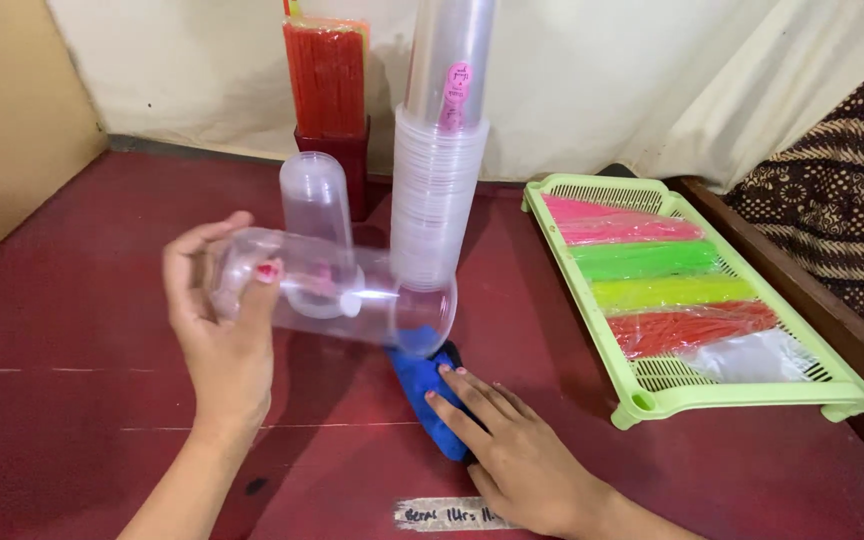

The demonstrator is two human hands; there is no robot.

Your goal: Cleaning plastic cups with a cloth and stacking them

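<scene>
left hand [220,335]: fingers clamped round base of clear plastic cup [337,288], held sideways at table centre | cup likely light, thin, crushable, slippery; grip base gently | right hand [512,445]: fingers together, flat on blue cloth [424,385] at 5 o'clock of cup

a clear plastic cup [337,290] lies on its side in the air, just above the dark red table. its wide open mouth points to the right and its small closed bottom points to the left. you can see right through it. a bright blue cloth [419,385] lies flat on the table, just under the mouth of the cup. the blue cloth is long and a bit crumpled, and part of it is covered.
</scene>
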